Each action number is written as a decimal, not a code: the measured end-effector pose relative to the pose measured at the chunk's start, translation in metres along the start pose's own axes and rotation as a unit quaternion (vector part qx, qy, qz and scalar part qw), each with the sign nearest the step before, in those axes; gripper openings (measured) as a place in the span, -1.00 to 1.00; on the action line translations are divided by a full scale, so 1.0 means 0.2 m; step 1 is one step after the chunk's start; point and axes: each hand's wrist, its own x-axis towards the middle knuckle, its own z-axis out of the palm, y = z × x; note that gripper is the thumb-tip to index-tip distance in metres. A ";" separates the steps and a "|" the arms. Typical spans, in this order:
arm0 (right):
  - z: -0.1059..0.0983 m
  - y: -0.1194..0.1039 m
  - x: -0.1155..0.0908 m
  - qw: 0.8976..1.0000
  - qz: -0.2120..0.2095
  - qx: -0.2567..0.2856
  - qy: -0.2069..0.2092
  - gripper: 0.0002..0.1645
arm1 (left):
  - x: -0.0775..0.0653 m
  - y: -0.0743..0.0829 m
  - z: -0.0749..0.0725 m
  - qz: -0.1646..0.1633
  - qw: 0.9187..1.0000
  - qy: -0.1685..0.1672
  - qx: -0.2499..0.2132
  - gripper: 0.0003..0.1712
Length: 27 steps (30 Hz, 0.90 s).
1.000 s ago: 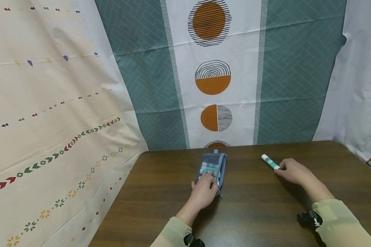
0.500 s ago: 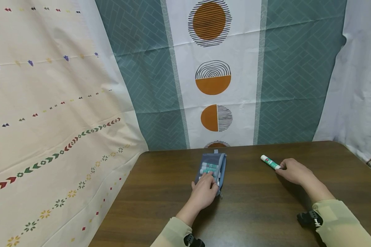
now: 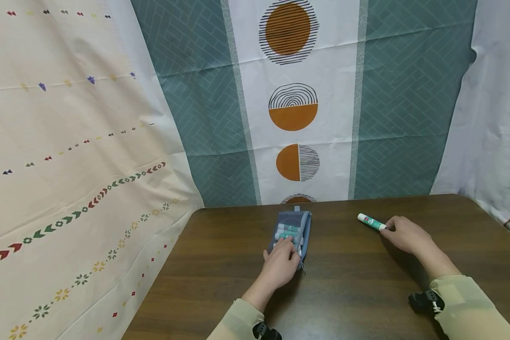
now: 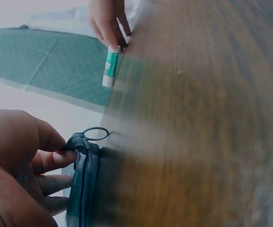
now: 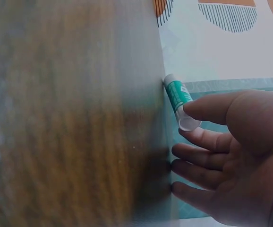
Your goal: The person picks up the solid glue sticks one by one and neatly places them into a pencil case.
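Note:
My left hand (image 3: pixel 280 263) rests on a dark blue zip pouch (image 3: pixel 292 217) with a see-through front. Several green-and-white glue sticks (image 3: pixel 288 227) show inside it. In the left wrist view, the thumb and fingertips touch the face of the pouch (image 4: pixel 82 187) near the corner with the zip's ring (image 4: pixel 96 134). On the right, my right hand (image 3: pixel 408 235) pinches the near end of another glue stick (image 3: pixel 370 221) between thumb and forefinger. The white end of this glue stick (image 5: pixel 178 94) points away from the palm, and the remaining fingers are spread below.
Both hands are over a brown wooden table (image 3: pixel 340 293). Behind it hangs a green-and-white cloth (image 3: pixel 293 137) with orange circles. A patterned cream cloth (image 3: pixel 89 198) hangs along the left side. Each wrist carries a black camera (image 3: pixel 425 301).
The glue stick has turned slightly, its far end shifting a little left. My right hand has edged slightly up and right with it. The left hand and pouch have stayed put.

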 end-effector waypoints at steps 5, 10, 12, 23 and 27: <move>0.01 0.01 0.01 1.000 0.003 0.008 0.016 -0.45 | 0.00 0.00 0.00 -0.002 1.000 0.000 -0.001 -0.71; 0.01 0.02 0.02 0.999 0.000 0.023 0.031 -0.44 | 0.00 0.01 0.00 -0.002 1.000 0.001 -0.005 -0.71; 0.02 0.03 0.02 0.999 0.000 0.030 0.034 -0.44 | 0.00 0.01 0.00 -0.002 1.000 0.001 -0.005 -0.70; 0.02 0.00 0.00 0.997 -0.001 0.067 0.049 -0.37 | 0.00 0.01 0.00 -0.005 1.000 0.002 -0.002 -0.71; 0.01 -0.01 0.00 0.995 -0.003 0.082 0.055 -0.38 | 0.01 0.01 0.00 -0.006 1.000 0.000 -0.003 -0.71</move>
